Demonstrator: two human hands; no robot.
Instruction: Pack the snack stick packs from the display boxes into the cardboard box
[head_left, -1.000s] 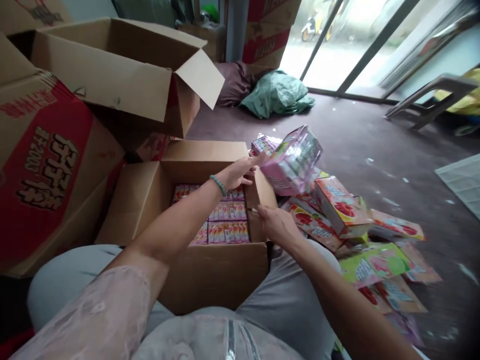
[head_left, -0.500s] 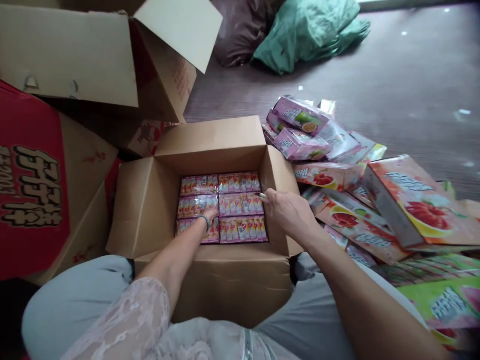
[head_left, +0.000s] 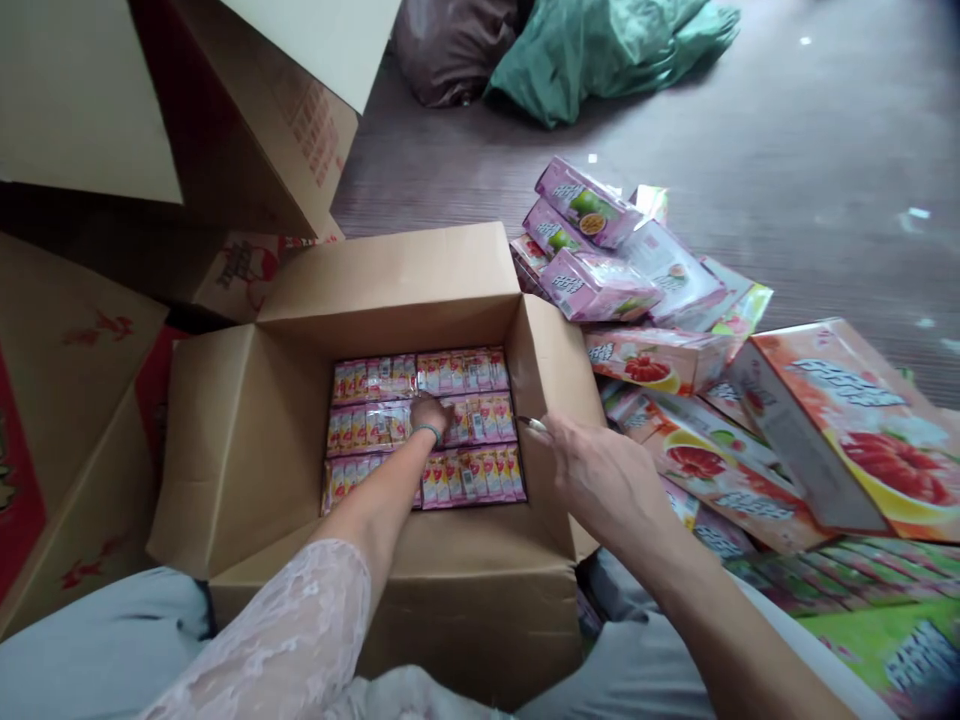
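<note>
Surrounding the left hand [head_left: 433, 412], one open carton [head_left: 382, 280] contains six wrapped packs [head_left: 472, 475], three rows by two columns. Beyond that grip lie two bags [head_left: 600, 55]. Compared with the earlier frame, the left hand has shifted from the left column onto the middle-row seam; its finger opening cannot be determined. The right hand [head_left: 600, 470] narrowly grips one slim tool [head_left: 534, 426].
</note>
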